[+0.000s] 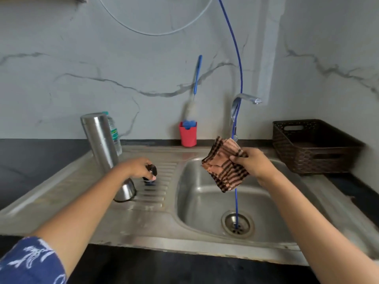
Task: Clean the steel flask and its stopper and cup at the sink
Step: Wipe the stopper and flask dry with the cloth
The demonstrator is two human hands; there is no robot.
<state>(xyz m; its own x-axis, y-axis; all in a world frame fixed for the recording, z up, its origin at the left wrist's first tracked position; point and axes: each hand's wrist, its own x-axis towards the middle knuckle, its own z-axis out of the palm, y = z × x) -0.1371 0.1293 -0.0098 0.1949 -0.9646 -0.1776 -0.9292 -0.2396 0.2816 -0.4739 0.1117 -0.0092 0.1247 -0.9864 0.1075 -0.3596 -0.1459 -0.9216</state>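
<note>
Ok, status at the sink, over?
Left hand gripping stopper at drainboard, flask standing behind. Right hand holding folded cloth over basin. Blue hose hangs into drain.

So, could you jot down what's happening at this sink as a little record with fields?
left grip: holds the dark stopper at the drainboard ridges
right grip: holds the striped cloth above the sink basin
steel flask: stands on the drainboard, left of the stopper
tap: no water seen running
blue hose: hangs down into the drain
back wall: bottle brush in red holder; brown basket at right
</note>
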